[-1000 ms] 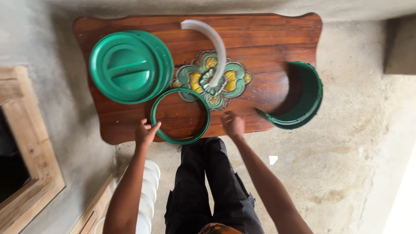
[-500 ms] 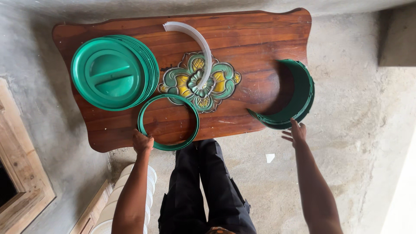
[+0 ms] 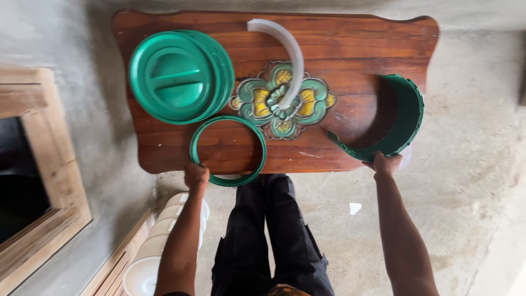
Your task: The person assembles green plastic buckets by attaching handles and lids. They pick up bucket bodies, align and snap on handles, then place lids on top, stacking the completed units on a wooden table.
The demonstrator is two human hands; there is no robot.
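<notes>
The green ring [image 3: 228,151] lies at the near edge of the wooden table [image 3: 339,44], the left hand [image 3: 196,175] still closed on its rim. The right hand [image 3: 387,163], open in the air before, now grips the curved green stack [image 3: 402,118] at the table's right end.

Green ring [image 3: 228,151], green lids [image 3: 178,75], reddish-brown table [image 3: 350,44] with green-yellow, perhaps floral, inlay [image 3: 263,104]

A thin green ring [image 3: 228,150] lies flat at the tabletop's [image 3: 339,49] six-o'clock edge. A stack of curved green strips [image 3: 394,123] overhangs its four-o'clock corner.
</notes>
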